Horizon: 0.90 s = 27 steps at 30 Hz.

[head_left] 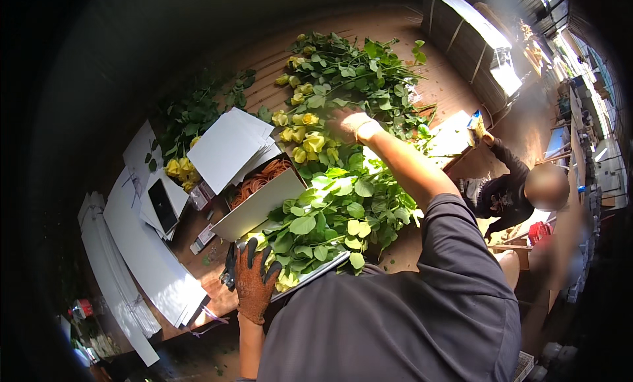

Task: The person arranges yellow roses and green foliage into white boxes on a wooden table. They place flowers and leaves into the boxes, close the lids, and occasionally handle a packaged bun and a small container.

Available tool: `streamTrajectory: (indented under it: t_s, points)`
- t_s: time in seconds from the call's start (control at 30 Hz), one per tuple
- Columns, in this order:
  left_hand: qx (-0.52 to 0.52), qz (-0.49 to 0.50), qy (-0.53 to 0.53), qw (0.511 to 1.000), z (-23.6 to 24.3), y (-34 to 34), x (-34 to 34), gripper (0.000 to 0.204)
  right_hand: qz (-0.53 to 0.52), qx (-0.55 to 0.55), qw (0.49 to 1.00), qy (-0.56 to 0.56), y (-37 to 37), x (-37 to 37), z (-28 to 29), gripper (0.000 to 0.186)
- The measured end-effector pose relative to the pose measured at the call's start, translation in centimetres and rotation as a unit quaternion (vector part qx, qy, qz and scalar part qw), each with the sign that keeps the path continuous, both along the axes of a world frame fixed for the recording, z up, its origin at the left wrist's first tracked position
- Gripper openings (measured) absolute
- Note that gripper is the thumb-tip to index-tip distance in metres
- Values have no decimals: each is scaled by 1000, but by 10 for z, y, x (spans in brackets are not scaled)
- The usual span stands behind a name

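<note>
My right hand (348,123) reaches in among yellow roses (312,143) at the middle of the table. Its fingers are smeared by motion, so what it grips, if anything, does not show. A pale band (369,129) circles that wrist. My left hand (254,283), in an orange-brown glove with dark fingertips, is near the table's front edge with its fingers spread. Beside its outer side is a dark tool (227,274), too small to make out. Leafy rose stems (343,207) lie between my hands, partly over a grey-white edge (323,268) in front of my body.
A box (260,207) of orange rubber bands stands left of the stems, under white sheets (231,148). Farther left are a dark phone (162,202), long white boards (142,247) and more roses (181,169). Strapped stacked sheets (461,45) stand at far right; another person (504,184) works nearby.
</note>
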<state>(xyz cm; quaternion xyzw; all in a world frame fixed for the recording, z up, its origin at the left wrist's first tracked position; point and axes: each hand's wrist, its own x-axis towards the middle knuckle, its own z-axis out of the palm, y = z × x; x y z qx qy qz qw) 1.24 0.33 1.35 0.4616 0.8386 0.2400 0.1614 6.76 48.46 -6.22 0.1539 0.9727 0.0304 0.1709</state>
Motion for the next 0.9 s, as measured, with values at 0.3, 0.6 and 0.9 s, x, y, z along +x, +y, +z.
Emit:
streamTrajectory:
  t_s: [0.3,0.6,0.9]
  points:
    - [2,9,-19,1000,0,-2,1,53,38,-60,993,90,11,8,-3,38]
    - [-2,7,7,1000,3,0,0,53,-36,-145,983,111,-4,37,49,43]
    - [-45,5,12,999,-6,-7,-1,57,-50,-176,810,557,-24,41,213,24]
